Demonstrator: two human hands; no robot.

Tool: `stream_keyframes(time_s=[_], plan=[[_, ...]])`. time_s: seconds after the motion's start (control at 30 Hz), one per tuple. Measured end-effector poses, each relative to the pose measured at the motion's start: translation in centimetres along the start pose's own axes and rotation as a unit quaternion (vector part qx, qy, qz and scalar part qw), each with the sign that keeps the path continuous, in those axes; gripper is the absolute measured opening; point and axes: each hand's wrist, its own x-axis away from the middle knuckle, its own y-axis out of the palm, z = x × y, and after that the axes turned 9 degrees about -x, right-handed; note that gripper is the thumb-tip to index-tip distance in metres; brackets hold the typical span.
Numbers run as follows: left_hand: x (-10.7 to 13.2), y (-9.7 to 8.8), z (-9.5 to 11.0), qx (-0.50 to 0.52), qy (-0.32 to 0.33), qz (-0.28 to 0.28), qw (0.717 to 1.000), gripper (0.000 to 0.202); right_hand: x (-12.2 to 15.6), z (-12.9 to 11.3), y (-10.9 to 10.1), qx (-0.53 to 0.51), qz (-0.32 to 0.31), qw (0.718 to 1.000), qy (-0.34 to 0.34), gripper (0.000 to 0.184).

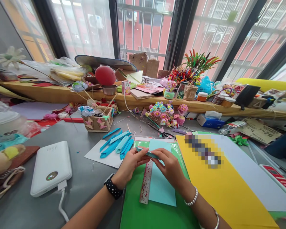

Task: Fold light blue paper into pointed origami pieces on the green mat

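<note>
Between my left hand (132, 163) and my right hand (168, 163) is a narrow folded strip of blue paper (147, 153), pinched at both ends. Both hands are closed on it, over a light blue sheet (163, 187). That sheet lies on a green folder (133, 213), with a patterned ruler (146, 184) along its left side. To the left of my hands, several folded blue paper pieces (116, 143) rest partly on a white sheet (92, 156). My fingers hide part of the strip.
A white power bank (52, 168) with a cable stands out at left. Yellow paper (219, 190) lies at right, beside a pale sheet (248, 168). Behind are a decorated cardboard box (98, 123), paper flowers (162, 113), a tissue box (210, 121) and a crowded shelf (138, 103).
</note>
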Motion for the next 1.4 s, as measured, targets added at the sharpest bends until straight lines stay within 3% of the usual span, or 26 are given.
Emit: stream_keyframes(time_s=[0.3, 0.43, 0.57, 0.73, 0.83, 1.13, 1.4], plan=[[-0.3, -0.3, 0.2, -0.004, -0.027, 0.000, 1.000, 0.022, 0.3, 0.5, 0.3, 0.033, -0.004, 0.999, -0.020, 0.033], [-0.3, -0.1, -0.1, 0.000, -0.029, 0.010, 1.000, 0.023, 0.2, 0.5, 0.2, 0.011, -0.008, 1.000, -0.003, 0.026], [-0.4, -0.2, 0.2, -0.036, -0.050, 0.009, 0.998, 0.024, -0.2, 0.3, -0.3, -0.027, -0.002, 0.998, 0.054, 0.020], [-1.1, -1.5, 1.3, -0.128, -0.001, -0.010, 0.992, 0.021, -0.6, 0.3, -1.0, -0.100, -0.033, 0.980, 0.168, 0.020], [-1.4, -2.2, 1.7, -0.162, 0.010, -0.049, 0.985, 0.021, -0.6, 0.4, -1.1, -0.138, -0.041, 0.970, 0.197, 0.019], [-1.2, -2.4, 1.7, -0.136, -0.030, -0.064, 0.988, 0.033, -0.8, 0.6, -1.2, -0.173, -0.025, 0.962, 0.210, 0.019], [-1.2, -2.0, 1.2, -0.168, -0.010, -0.076, 0.983, 0.028, -0.7, 0.5, -0.9, -0.164, -0.030, 0.969, 0.183, 0.020]])
